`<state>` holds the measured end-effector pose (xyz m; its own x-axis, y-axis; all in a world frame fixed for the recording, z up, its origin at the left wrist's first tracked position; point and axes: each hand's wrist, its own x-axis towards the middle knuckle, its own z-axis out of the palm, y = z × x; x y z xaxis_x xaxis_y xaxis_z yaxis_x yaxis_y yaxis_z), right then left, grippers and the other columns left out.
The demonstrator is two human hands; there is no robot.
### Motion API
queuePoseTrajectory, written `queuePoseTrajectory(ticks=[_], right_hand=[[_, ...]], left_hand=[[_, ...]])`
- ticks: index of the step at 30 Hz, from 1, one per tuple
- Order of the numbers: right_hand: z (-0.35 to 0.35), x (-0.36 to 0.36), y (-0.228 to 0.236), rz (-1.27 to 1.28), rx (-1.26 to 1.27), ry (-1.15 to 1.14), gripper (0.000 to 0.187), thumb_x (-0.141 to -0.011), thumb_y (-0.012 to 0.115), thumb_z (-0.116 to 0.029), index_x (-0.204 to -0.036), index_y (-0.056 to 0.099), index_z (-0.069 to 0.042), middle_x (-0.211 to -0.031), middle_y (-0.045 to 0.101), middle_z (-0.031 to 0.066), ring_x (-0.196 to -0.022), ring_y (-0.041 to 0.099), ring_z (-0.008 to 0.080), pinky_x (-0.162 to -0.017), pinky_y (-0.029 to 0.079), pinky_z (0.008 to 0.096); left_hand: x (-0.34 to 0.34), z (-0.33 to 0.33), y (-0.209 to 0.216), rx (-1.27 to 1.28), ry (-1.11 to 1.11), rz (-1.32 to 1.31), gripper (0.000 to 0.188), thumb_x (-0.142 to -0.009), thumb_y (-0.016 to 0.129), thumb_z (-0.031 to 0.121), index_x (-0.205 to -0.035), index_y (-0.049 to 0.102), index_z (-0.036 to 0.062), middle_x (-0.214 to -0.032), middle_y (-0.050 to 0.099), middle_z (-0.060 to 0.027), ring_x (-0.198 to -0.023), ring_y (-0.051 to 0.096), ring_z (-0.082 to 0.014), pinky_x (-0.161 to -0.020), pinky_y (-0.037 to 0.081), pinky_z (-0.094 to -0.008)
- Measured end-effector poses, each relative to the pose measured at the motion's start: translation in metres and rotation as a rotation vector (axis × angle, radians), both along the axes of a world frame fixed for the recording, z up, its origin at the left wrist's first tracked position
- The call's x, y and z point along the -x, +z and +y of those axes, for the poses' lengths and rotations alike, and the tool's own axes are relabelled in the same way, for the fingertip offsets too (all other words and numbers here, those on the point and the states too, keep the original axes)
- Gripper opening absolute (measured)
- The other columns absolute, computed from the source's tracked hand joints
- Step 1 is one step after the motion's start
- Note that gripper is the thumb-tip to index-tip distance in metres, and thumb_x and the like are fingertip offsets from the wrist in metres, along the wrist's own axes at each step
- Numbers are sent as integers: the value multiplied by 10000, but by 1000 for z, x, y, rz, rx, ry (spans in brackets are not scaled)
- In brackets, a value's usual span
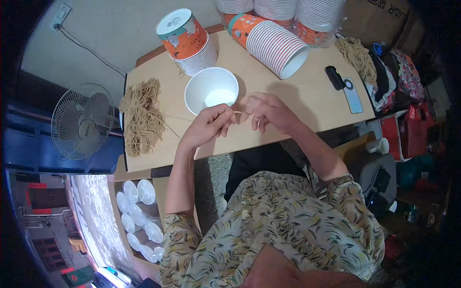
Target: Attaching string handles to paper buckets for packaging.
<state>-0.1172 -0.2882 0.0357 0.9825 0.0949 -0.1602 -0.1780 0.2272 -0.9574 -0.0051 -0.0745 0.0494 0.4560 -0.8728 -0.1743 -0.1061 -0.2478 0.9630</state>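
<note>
My left hand and my right hand meet over the table's near edge. A thin beige string runs between them, pinched at my left fingertips and in the closed fingers of my right hand, which is slightly blurred. Just beyond my left hand stands a white paper tub, its open mouth upward. Left of it lies a heap of beige string, with loose strands trailing toward my left forearm. Behind the tub, an orange-printed tub sits upside down over a stack of white ones.
A long stack of nested tubs lies on its side at the back. A phone and a black device rest at the right. More string hangs there. A fan stands left; clear plastic lids fill a carton below.
</note>
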Motion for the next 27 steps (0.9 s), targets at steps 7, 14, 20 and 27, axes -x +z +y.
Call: queuePoseTrajectory(ticks=[7,14,20,27], right_hand=[[10,14,-10,-520,506,-294,296,-918,659,-115,-1195,605,-27,-869,663,16,-583,509,23,-523,436,206],[13,15,-16,-409,605,-325,129,-864,705,-53,-985,694,-9,-629,549,-53,-550,443,4,-497,365,224],[17,11,-29,-409,516,-363,75,-906,676,-65,-943,681,0,-675,577,-32,-570,463,11,-502,376,220],[25,7,-20,-423,521,-389,75,-939,610,-55,-988,632,-2,-717,565,-42,-596,468,6,-535,392,206]], left_hand=[[3,-5,-1,-33,26,99,334,-1058,474,331,-930,623,61,-640,512,40,-540,479,-53,-504,354,-212],[5,-8,-7,-27,10,126,355,-1054,477,361,-933,641,70,-651,531,54,-541,493,-34,-496,356,-192],[6,-4,-9,-23,21,100,332,-1061,470,323,-1026,659,52,-660,531,44,-574,505,-41,-520,385,-199],[13,-2,-10,69,51,63,260,-1061,475,239,-1093,629,31,-690,552,32,-606,530,-51,-556,425,-203]])
